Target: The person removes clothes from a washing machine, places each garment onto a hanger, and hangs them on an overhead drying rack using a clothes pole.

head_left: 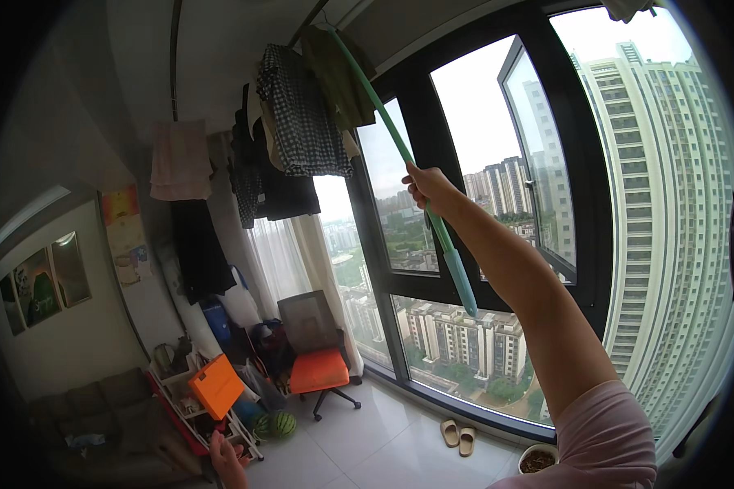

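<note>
My right hand (pixel 434 189), arm raised, is wrapped around a long green clothes pole (pixel 391 129) with a pale blue-green grip at its lower end. The pole slants up to the left, its upper end beside the hanger of an olive-green garment (pixel 341 80) on the ceiling rail. Whether the tip is hooked on that hanger I cannot tell. Just left of it hangs a black-and-white checked garment (pixel 300 114). Low at the bottom edge, my left hand (pixel 227 463) holds nothing, its fingers apart.
Dark clothes (pixel 289 196) and a pink cloth (pixel 179 159) hang farther left. A tall window (pixel 416 285) with one open pane stands on the right. Below are an orange-seated office chair (pixel 318 371), watermelons (pixel 282 424), an orange box (pixel 217 387), beige slippers (pixel 466 441) and a planter (pixel 538 460).
</note>
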The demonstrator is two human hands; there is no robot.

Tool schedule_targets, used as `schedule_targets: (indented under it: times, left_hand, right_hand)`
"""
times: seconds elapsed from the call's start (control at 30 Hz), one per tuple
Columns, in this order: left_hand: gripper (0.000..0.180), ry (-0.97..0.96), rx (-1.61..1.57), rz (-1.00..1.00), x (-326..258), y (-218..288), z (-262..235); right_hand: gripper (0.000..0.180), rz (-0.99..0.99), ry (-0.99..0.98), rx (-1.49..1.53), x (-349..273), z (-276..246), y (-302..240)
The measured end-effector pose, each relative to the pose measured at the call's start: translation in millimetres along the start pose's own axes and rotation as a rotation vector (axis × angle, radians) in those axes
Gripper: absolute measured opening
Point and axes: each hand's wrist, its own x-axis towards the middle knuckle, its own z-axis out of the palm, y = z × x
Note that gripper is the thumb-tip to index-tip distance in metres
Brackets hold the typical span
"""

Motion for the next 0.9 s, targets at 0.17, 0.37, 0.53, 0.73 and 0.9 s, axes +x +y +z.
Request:
schedule_targets:
  times: [0.17, 0.37, 0.53, 0.73, 0.9]
  left_hand:
    - [0.055, -0.09, -0.17, -0.178, -17.6, -33.4, -36.4]
    - [0.054, -0.155, 0.012, -0.233, -32.0, -47.2, -14.3]
    - [0.054, -0.281, -0.026, -0.354, -51.1, -46.7, 51.8]
    - [0.041, -0.692, -0.089, -0.392, -71.4, -21.2, 208.8]
    - [0.039, -1.105, -0.173, -0.327, -138.9, 30.8, 366.2]
  right_hand:
    - [0.04, -0.024, -0.013, 0.033, 3.6, 1.7, -12.1]
    - [0.045, 0.009, -0.057, -0.014, -15.8, -19.0, 23.7]
    - [0.044, 0.044, -0.029, -0.009, -84.3, -66.1, 77.4]
    - [0.035, 0.122, 0.137, 0.022, -214.5, -161.2, 207.8]
    - [0.054, 0.14, 0.136, -0.139, -320.4, -239.2, 243.8]
